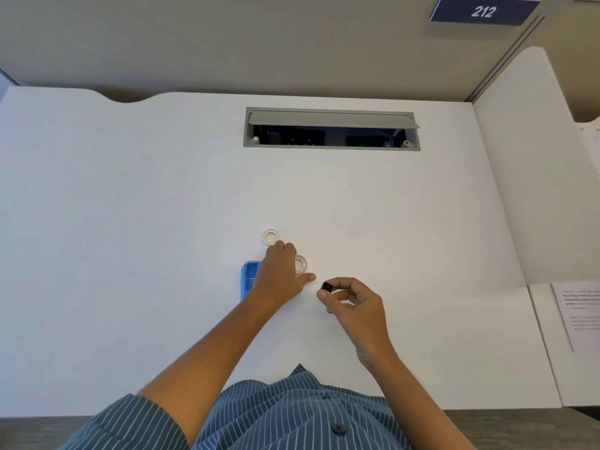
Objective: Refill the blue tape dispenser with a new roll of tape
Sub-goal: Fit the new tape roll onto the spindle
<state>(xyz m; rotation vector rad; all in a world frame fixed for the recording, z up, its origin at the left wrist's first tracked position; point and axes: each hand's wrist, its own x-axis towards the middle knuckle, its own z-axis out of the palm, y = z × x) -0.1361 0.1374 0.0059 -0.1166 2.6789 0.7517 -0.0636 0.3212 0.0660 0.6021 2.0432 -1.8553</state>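
The blue tape dispenser [248,280] lies on the white desk [130,222], partly hidden under my left hand [281,274]. That hand reaches forward, palm down and fingers spread, over a clear tape roll [301,264] whose right half shows beside my fingers. A second clear tape roll [271,237] lies flat just beyond my fingertips. My right hand [352,306] hovers to the right, pinching a small black spool core [326,287] between thumb and forefinger.
A grey cable hatch [331,128] stands open at the back of the desk. A white divider panel [535,157] rises on the right, with printed papers [578,313] beside it. A sign reading 212 [483,10] hangs on the far wall.
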